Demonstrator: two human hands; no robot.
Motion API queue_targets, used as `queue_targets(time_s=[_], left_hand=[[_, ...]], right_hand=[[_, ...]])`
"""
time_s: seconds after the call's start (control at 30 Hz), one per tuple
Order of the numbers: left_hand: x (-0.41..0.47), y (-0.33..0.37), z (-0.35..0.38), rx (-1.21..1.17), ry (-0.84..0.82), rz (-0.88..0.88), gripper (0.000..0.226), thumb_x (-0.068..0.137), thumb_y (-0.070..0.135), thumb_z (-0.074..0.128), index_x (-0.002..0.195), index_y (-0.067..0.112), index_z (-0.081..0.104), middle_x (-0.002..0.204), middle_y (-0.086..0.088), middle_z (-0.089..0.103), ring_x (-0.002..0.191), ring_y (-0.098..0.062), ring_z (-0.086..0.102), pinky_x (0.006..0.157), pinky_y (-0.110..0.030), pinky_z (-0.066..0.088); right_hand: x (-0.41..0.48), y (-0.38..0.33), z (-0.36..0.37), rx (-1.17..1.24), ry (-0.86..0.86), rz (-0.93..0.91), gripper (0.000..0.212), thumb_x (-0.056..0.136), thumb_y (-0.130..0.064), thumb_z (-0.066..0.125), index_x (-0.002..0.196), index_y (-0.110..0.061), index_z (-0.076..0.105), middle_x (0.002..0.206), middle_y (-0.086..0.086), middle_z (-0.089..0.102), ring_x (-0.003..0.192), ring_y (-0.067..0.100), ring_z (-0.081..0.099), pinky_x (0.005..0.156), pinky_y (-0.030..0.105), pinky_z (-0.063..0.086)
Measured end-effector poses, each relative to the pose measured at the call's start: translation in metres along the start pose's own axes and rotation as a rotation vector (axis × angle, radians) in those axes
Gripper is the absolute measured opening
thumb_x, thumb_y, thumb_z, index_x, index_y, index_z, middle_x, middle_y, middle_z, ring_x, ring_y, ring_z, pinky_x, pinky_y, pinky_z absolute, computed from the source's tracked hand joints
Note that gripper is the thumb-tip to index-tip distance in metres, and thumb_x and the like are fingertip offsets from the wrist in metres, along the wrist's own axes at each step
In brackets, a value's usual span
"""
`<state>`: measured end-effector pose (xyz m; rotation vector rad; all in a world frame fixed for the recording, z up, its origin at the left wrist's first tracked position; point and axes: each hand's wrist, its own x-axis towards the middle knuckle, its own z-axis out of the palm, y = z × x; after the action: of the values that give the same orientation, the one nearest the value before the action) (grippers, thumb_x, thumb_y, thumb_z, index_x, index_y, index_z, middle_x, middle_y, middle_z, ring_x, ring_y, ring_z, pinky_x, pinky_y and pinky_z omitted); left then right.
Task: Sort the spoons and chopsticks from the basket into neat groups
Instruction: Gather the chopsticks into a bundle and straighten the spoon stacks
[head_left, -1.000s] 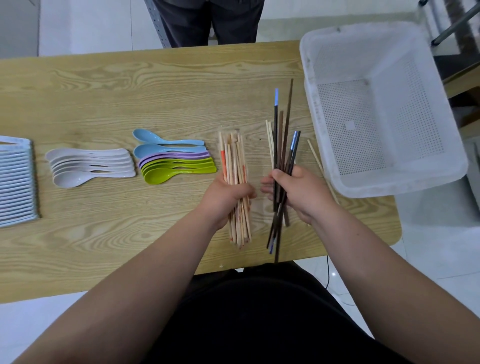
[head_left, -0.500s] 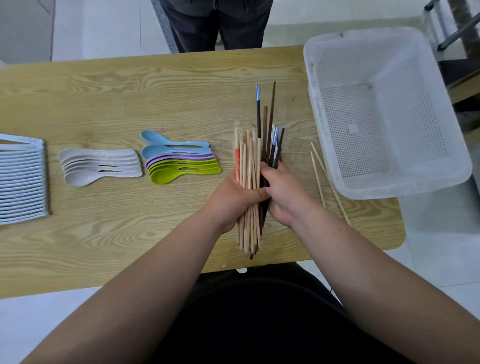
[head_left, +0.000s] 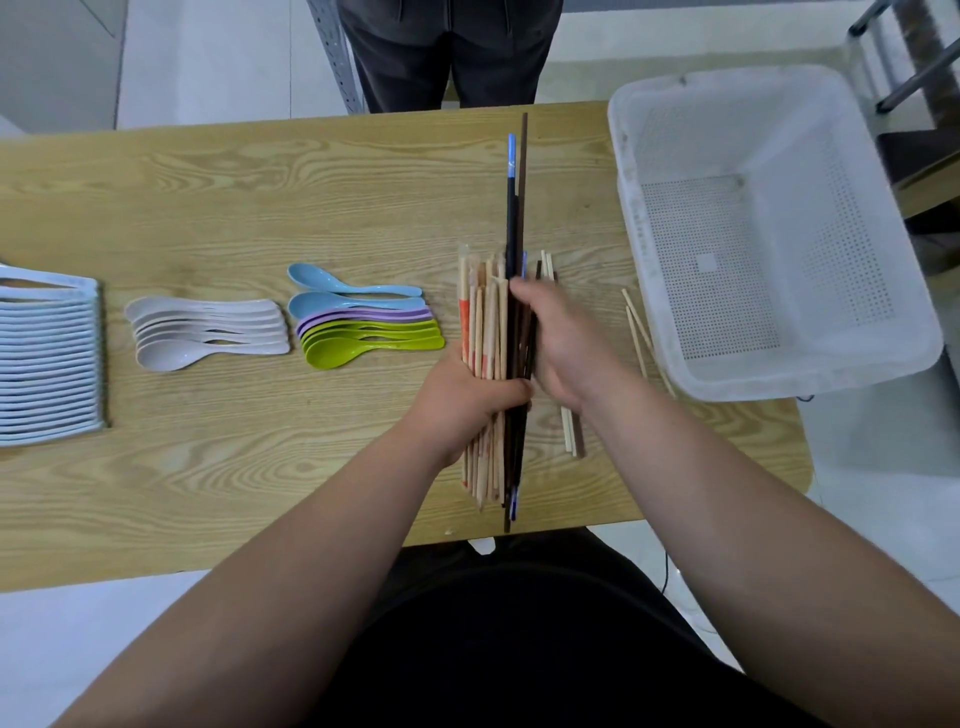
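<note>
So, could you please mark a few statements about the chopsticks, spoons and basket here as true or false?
1. The left hand grips the chopstick bundle. True.
2. Every chopstick is in hand. False: loose chopsticks lie on the table beside the basket.
3. The coloured spoons lie between the white spoons and the bundle. True.
4. Spoons lie in the basket. False: both spoon groups lie on the table.

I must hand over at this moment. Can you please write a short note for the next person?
Left hand grips the bundle of light wooden chopsticks. Right hand holds the long dark chopsticks against it.
Done: white plastic spoons and coloured plastic spoons lie grouped on the wooden table; white perforated basket is empty.
To do: gather the loose pale chopsticks beside the basket, lay chopsticks down neatly.
</note>
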<state>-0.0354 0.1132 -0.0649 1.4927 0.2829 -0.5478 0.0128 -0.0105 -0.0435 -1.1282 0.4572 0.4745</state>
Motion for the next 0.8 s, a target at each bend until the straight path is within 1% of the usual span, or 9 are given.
queue_targets(time_s=[0.07, 0.13, 0.23, 0.4, 0.5, 0.57, 0.67, 0.73, 0.8], left_hand=[[-0.004, -0.002, 0.003, -0.068, -0.027, -0.069, 0.043, 0.057, 0.012, 0.082, 0.095, 0.009, 0.062, 0.077, -0.018, 0.065, 0.076, -0.041, 0.069, 0.071, -0.048, 0.06], [-0.008, -0.003, 0.004, -0.15, -0.069, -0.13, 0.041, 0.06, 0.007, 0.081, 0.096, 0.01, 0.061, 0.073, -0.007, 0.068, 0.073, -0.03, 0.07, 0.067, -0.037, 0.058], [-0.014, -0.003, 0.003, -0.224, -0.113, -0.182, 0.034, 0.065, 0.003, 0.077, 0.094, 0.01, 0.061, 0.072, -0.005, 0.068, 0.069, -0.026, 0.07, 0.066, -0.035, 0.057], [-0.024, -0.005, 0.005, -0.25, -0.162, -0.214, 0.034, 0.066, 0.001, 0.073, 0.097, 0.006, 0.062, 0.076, -0.011, 0.065, 0.065, -0.027, 0.065, 0.066, -0.036, 0.056], [-0.027, -0.007, 0.007, -0.273, -0.165, -0.238, 0.04, 0.065, -0.001, 0.072, 0.103, 0.003, 0.059, 0.074, -0.01, 0.063, 0.063, -0.026, 0.064, 0.066, -0.037, 0.057], [-0.028, -0.006, 0.007, -0.267, -0.18, -0.235, 0.038, 0.066, -0.002, 0.071, 0.102, 0.003, 0.058, 0.074, -0.011, 0.062, 0.063, -0.026, 0.063, 0.067, -0.037, 0.057], [-0.028, -0.002, 0.008, -0.269, -0.198, -0.236, 0.044, 0.066, -0.002, 0.07, 0.109, 0.001, 0.056, 0.081, -0.016, 0.061, 0.064, -0.026, 0.062, 0.065, -0.036, 0.056], [-0.029, -0.001, 0.011, -0.281, -0.22, -0.255, 0.051, 0.067, -0.003, 0.068, 0.116, -0.001, 0.055, 0.09, -0.022, 0.06, 0.062, -0.026, 0.062, 0.062, -0.034, 0.056], [-0.03, -0.003, 0.011, -0.277, -0.249, -0.28, 0.056, 0.068, -0.004, 0.067, 0.122, -0.003, 0.055, 0.087, -0.02, 0.062, 0.062, -0.025, 0.063, 0.062, -0.032, 0.056]], right_hand=[[0.013, -0.025, 0.003, -0.075, 0.026, -0.108, 0.044, 0.087, -0.034, 0.063, 0.126, -0.014, 0.054, 0.1, 0.006, 0.076, 0.09, 0.02, 0.073, 0.077, 0.038, 0.058], [0.026, -0.047, 0.004, -0.117, 0.057, -0.17, 0.052, 0.088, -0.035, 0.066, 0.134, -0.031, 0.042, 0.11, 0.008, 0.074, 0.093, 0.025, 0.075, 0.069, 0.037, 0.057], [0.044, -0.068, 0.004, -0.13, 0.092, -0.208, 0.055, 0.092, -0.031, 0.063, 0.136, -0.05, 0.036, 0.113, 0.008, 0.069, 0.089, 0.028, 0.076, 0.063, 0.037, 0.057], [0.055, -0.061, -0.001, -0.474, 0.06, -0.231, 0.042, 0.102, -0.025, 0.051, 0.137, -0.045, 0.046, 0.093, 0.002, 0.069, 0.081, 0.017, 0.073, 0.077, 0.042, 0.058], [0.053, -0.058, -0.01, -0.59, 0.063, -0.23, 0.035, 0.103, -0.023, 0.049, 0.135, -0.037, 0.045, 0.098, -0.002, 0.072, 0.08, 0.014, 0.073, 0.072, 0.036, 0.056], [0.052, -0.064, -0.015, -0.683, 0.052, -0.251, 0.03, 0.101, -0.026, 0.052, 0.128, -0.038, 0.045, 0.1, -0.008, 0.074, 0.083, 0.011, 0.074, 0.074, 0.035, 0.059], [0.05, -0.071, -0.019, -0.589, 0.046, -0.229, 0.025, 0.1, -0.022, 0.053, 0.116, -0.041, 0.047, 0.104, -0.011, 0.074, 0.09, 0.012, 0.074, 0.074, 0.038, 0.059], [0.048, -0.072, -0.021, -0.548, 0.045, -0.209, 0.025, 0.101, -0.02, 0.052, 0.115, -0.04, 0.048, 0.106, -0.011, 0.074, 0.093, 0.014, 0.074, 0.073, 0.039, 0.059], [0.045, -0.071, -0.026, -0.539, 0.034, -0.185, 0.025, 0.101, -0.02, 0.052, 0.117, -0.039, 0.047, 0.106, -0.013, 0.074, 0.093, 0.013, 0.074, 0.07, 0.036, 0.059]])
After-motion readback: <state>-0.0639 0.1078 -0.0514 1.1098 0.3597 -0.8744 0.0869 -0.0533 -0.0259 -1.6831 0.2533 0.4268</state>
